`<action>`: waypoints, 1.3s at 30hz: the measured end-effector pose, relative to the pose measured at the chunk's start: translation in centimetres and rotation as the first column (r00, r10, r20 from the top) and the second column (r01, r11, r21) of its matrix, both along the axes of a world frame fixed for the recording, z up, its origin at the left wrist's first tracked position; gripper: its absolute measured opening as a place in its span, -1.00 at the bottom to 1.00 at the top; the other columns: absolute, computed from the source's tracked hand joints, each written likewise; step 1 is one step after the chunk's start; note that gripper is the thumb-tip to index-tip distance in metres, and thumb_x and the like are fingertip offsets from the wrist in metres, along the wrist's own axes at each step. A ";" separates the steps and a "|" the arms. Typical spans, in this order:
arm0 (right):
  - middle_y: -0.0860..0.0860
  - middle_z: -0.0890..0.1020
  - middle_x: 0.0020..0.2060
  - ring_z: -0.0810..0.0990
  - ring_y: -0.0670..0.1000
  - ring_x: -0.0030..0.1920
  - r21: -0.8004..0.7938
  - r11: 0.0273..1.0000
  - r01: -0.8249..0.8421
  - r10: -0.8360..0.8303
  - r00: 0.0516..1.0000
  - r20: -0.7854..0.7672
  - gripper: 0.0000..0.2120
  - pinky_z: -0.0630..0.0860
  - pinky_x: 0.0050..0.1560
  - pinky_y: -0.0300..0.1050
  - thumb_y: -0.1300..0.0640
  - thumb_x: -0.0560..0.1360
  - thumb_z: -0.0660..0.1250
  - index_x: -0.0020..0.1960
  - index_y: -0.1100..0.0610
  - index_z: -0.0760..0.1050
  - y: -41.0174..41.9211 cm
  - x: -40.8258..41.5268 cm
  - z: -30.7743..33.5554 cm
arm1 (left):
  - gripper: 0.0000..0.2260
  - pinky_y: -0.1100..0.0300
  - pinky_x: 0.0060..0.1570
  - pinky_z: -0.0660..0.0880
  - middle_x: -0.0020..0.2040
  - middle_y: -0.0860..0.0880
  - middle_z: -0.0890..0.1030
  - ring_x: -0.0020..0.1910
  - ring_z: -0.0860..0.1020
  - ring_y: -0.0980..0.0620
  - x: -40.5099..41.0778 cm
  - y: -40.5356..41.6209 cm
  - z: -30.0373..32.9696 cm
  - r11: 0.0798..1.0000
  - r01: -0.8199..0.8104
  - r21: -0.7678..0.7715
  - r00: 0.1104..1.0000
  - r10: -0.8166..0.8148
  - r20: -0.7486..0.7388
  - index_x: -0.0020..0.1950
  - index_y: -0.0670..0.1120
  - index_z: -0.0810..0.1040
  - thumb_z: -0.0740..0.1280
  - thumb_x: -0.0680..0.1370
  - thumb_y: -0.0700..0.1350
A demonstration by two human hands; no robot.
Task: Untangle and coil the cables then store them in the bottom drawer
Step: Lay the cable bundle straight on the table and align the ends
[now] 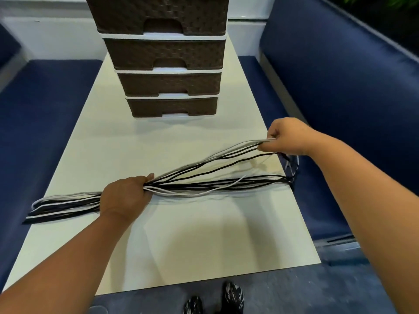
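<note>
**Both hands gripping the cable bundle on the table**

Gripping tight, the left hand [125,196] closes its fingers and thumb round the long bundle of black and white cables [204,184] near the bundle's middle, pressing it down on the pale rectangular tabletop [181,234]. To the right and farther off, the right hand [286,138] pinches several black and white strands in curled fingers and holds them lifted above the table surface, so that they fan up and away from the left hand. Other strands lie flat on the table, run to its right edge and hang over it. Left of the left hand, the looped ends of the bundle stick out past the table's left edge, over the dark blue cushioned bench [40,123].

At the far end of the table stands a tall brown woven-look plastic drawer unit [167,57]. Its bottom drawer [172,106] is closed. A second blue bench [340,75] runs along the right side.
</note>
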State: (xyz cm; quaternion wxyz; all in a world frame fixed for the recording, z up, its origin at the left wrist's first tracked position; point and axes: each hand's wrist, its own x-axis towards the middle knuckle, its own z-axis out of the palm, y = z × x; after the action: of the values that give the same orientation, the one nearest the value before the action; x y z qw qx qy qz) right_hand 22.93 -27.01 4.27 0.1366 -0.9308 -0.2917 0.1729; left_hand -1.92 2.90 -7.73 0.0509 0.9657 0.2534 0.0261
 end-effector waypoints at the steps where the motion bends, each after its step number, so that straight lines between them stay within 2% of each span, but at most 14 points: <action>1: 0.04 0.30 -0.55 0.23 -0.02 -0.52 0.005 1.000 0.000 0.000 0.998 0.063 -0.47 0.20 -0.43 -0.10 -0.15 0.38 0.45 -0.50 0.15 0.29 -0.1 -0.2 0.4 | -0.72 0.10 -0.19 0.37 -0.04 -0.07 0.68 -0.03 0.61 -0.18 0.0 0.0 -0.1 1.000 0.002 0.003 1.000 -0.002 0.002 0.18 0.05 0.61 0.20 0.59 0.08; 3: 0.06 0.35 -0.55 0.27 0.02 -0.51 -0.002 1.000 0.000 0.000 0.986 0.169 -0.49 0.23 -0.44 -0.09 -0.17 0.45 0.40 -0.46 0.17 0.35 -0.3 -0.5 0.9 | -0.71 0.10 -0.21 0.36 -0.06 -0.08 0.68 -0.05 0.61 -0.18 -0.1 0.1 -0.1 1.000 0.003 0.014 1.000 -0.003 0.009 0.16 0.04 0.62 0.18 0.60 0.09; 6: 0.07 0.52 -0.41 0.40 0.03 -0.42 -0.032 0.999 0.031 -0.023 0.970 0.243 -0.68 0.31 -0.40 -0.09 -0.03 0.54 0.34 -0.28 0.16 0.46 -1.6 -0.2 0.8 | -0.67 0.11 -0.24 0.34 -0.09 -0.08 0.68 -0.07 0.61 -0.20 -0.1 0.0 -0.1 1.000 -0.005 0.029 1.000 0.005 0.021 0.08 0.01 0.64 0.14 0.62 0.11; 12: 0.02 0.57 -0.21 0.54 0.07 -0.21 -0.098 0.989 0.109 -0.095 0.986 0.140 -0.92 0.53 -0.15 0.03 0.07 0.55 0.34 -0.01 0.08 0.50 -5.5 1.1 -0.7 | -0.66 0.11 -0.24 0.29 -0.08 -0.08 0.68 -0.05 0.61 -0.20 -0.1 0.1 -0.1 1.000 -0.002 0.018 1.000 0.002 0.015 0.11 0.04 0.64 0.11 0.63 0.12; 18: 0.04 0.57 -0.26 0.49 0.02 -0.29 0.221 0.957 0.190 -0.189 0.982 -0.026 -0.90 0.42 -0.26 -0.05 0.07 0.58 0.29 -0.05 0.08 0.41 -7.1 0.5 -1.9 | -0.67 0.11 -0.23 0.28 -0.09 -0.10 0.68 -0.06 0.60 -0.21 -0.1 0.2 -0.2 1.000 0.003 0.017 1.000 -0.003 0.031 0.14 0.04 0.63 0.12 0.63 0.11; 20: 0.03 0.55 -0.30 0.47 0.03 -0.29 0.138 0.974 0.180 -0.189 0.981 0.053 -0.86 0.39 -0.20 -0.02 0.01 0.56 0.31 -0.12 0.04 0.41 -7.4 0.6 -2.7 | -0.65 0.12 -0.24 0.28 -0.11 -0.09 0.67 -0.07 0.60 -0.20 -0.1 0.1 -0.2 1.000 -0.004 0.023 1.000 0.003 0.022 0.10 0.03 0.63 0.10 0.64 0.12; 22: -0.02 0.55 -0.28 0.50 0.06 -0.19 -0.058 0.983 0.176 -0.165 0.973 0.162 -0.83 0.34 -0.06 0.00 -0.04 0.56 0.29 -0.16 0.01 0.42 -7.7 1.0 -4.0 | -0.64 0.12 -0.23 0.29 -0.11 -0.09 0.67 -0.07 0.60 -0.20 0.0 0.0 -0.2 1.000 -0.012 0.027 1.000 0.012 0.019 0.09 0.02 0.64 0.09 0.64 0.12; 25: 0.03 0.53 -0.06 0.44 0.12 0.06 -0.355 0.900 0.252 -0.185 0.960 0.212 -0.84 0.32 0.10 0.11 -0.05 0.58 0.24 -0.05 0.04 0.46 -8.1 1.8 -5.4 | -0.71 0.11 -0.19 0.34 -0.04 -0.08 0.68 -0.03 0.60 -0.18 0.0 0.0 0.0 1.000 -0.022 0.008 1.000 0.022 -0.007 0.19 0.05 0.61 0.16 0.61 0.06; 27: 0.09 0.47 0.13 0.44 0.17 0.16 -0.507 0.826 0.245 -0.203 0.969 0.138 -0.79 0.41 0.16 0.13 -0.03 0.56 0.29 0.14 0.04 0.46 -9.1 2.5 -6.0 | -0.68 0.11 -0.13 0.37 0.04 -0.06 0.67 0.02 0.59 -0.16 0.0 0.0 0.2 0.999 -0.026 -0.020 0.999 0.026 -0.034 0.30 0.10 0.54 0.23 0.56 -0.01; 29: 0.14 0.41 0.33 0.45 0.21 0.26 -0.584 0.792 0.179 -0.235 0.972 -0.021 -0.56 0.45 0.24 0.11 0.09 0.55 0.33 0.40 0.09 0.36 -9.7 3.0 -5.9 | -0.65 0.11 -0.11 0.39 0.05 -0.05 0.67 0.03 0.58 -0.15 0.1 0.1 0.2 0.999 -0.031 -0.030 0.999 0.030 -0.037 0.33 0.12 0.52 0.24 0.54 -0.02; 31: 0.16 0.31 0.46 0.38 0.21 0.38 -0.505 0.843 0.185 -0.257 0.963 -0.076 -0.44 0.39 0.34 0.07 0.24 0.56 0.25 0.52 0.14 0.20 -8.8 2.8 -5.2 | -0.66 0.12 -0.10 0.40 0.05 -0.04 0.66 0.03 0.58 -0.14 0.1 0.1 0.1 0.999 -0.032 -0.028 0.999 0.030 -0.039 0.33 0.12 0.52 0.24 0.55 -0.02; 34: 0.08 0.26 0.51 0.28 0.16 0.46 -0.114 0.979 0.167 -0.163 0.986 0.044 -0.40 0.30 0.42 0.06 0.20 0.53 0.26 0.53 0.10 0.18 -3.7 -1.3 -3.3 | -0.65 0.12 -0.10 0.39 0.06 -0.05 0.66 0.05 0.58 -0.14 0.1 0.1 0.0 0.999 -0.024 -0.026 0.999 0.023 -0.035 0.33 0.11 0.52 0.24 0.54 -0.04; 37: 0.04 0.17 0.55 0.13 0.07 0.53 0.123 0.977 -0.172 0.159 0.981 0.114 -0.22 0.10 0.52 0.00 -0.07 0.50 0.37 0.57 0.09 0.06 3.6 -9.6 -2.1 | -0.66 0.12 -0.12 0.38 0.05 -0.05 0.67 0.03 0.58 -0.14 0.1 0.1 0.0 1.000 -0.019 -0.017 1.000 0.018 -0.024 0.31 0.10 0.54 0.24 0.54 -0.03; 39: 0.07 0.06 0.58 0.00 0.09 0.56 0.052 0.920 -0.387 0.378 0.916 0.134 -0.06 -0.04 0.54 0.09 -0.27 0.45 0.34 0.59 0.11 -0.07 8.1 -14.5 -3.6 | -0.70 0.13 -0.16 0.36 0.01 -0.05 0.67 0.01 0.59 -0.15 0.1 0.2 -0.1 1.000 -0.022 -0.005 0.999 0.022 -0.026 0.26 0.10 0.57 0.23 0.55 -0.02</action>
State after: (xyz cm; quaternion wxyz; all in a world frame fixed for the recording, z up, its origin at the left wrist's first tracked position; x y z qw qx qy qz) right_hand 8.43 -18.87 0.66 0.1184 -0.8585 -0.4823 0.1278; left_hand -1.81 3.12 -7.85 0.0501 0.9629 0.2648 0.0135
